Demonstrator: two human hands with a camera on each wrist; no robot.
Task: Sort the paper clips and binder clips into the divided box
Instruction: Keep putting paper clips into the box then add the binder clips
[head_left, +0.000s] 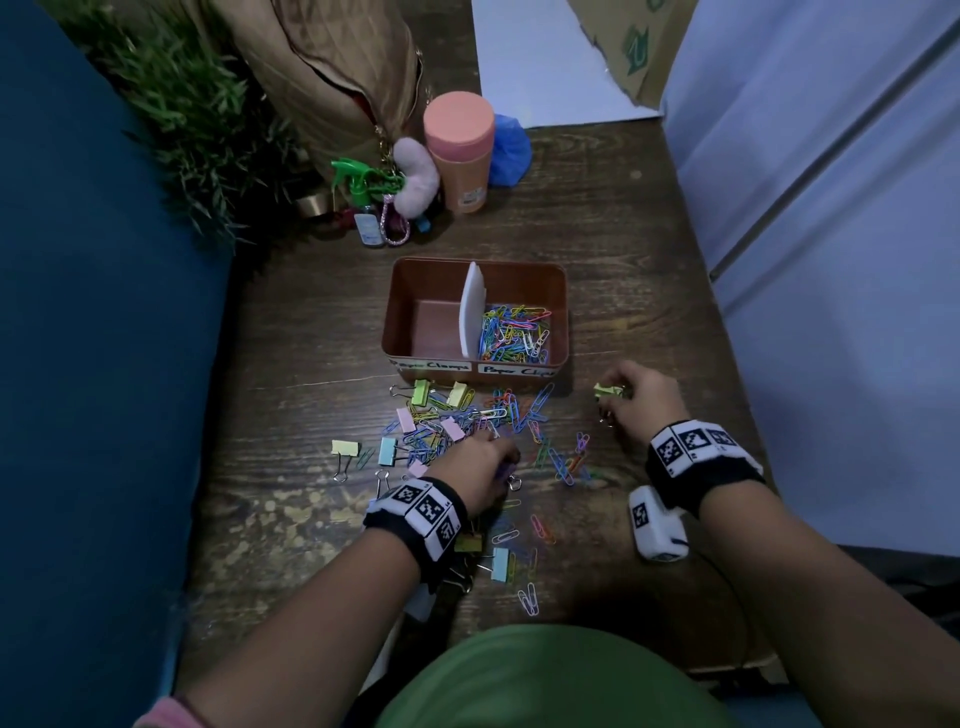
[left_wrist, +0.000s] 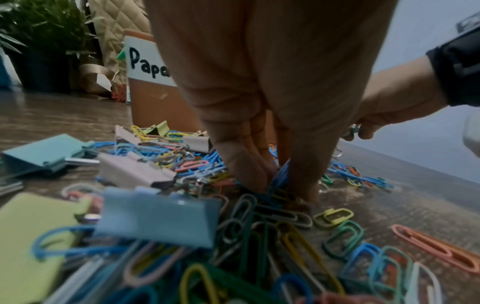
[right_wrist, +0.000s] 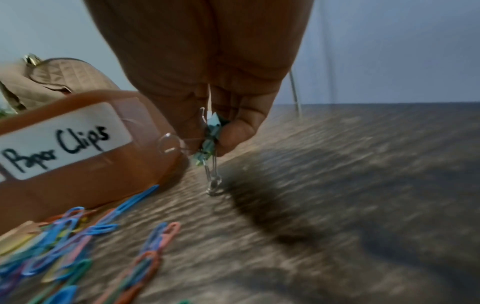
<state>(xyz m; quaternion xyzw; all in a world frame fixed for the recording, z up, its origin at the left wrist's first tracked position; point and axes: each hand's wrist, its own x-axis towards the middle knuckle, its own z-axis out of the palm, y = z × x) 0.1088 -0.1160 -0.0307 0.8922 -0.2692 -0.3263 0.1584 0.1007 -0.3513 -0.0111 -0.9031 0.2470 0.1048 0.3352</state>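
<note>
A brown divided box (head_left: 556, 291) with a white divider (head_left: 471, 312) stands mid-table; its right compartment holds coloured paper clips (head_left: 514, 332) and its left one is bare. Loose paper clips and pastel binder clips (head_left: 447, 426) lie scattered in front of it. My left hand (head_left: 506, 465) reaches down into this pile and pinches a few blue paper clips (left_wrist: 279, 181) between thumb and fingers. My right hand (head_left: 615, 400), to the right of the box's front corner, grips a small bunch of binder clips (right_wrist: 211, 133); a yellow-green one (head_left: 608, 391) sticks out.
Behind the box stand a pink tumbler (head_left: 460, 150), a beige quilted bag (head_left: 337, 78), keychains (head_left: 384, 208), a blue plastic bag (head_left: 511, 150) and a plant (head_left: 171, 104). A white device (head_left: 657, 525) lies by my right wrist. A pale wall borders the table's right edge.
</note>
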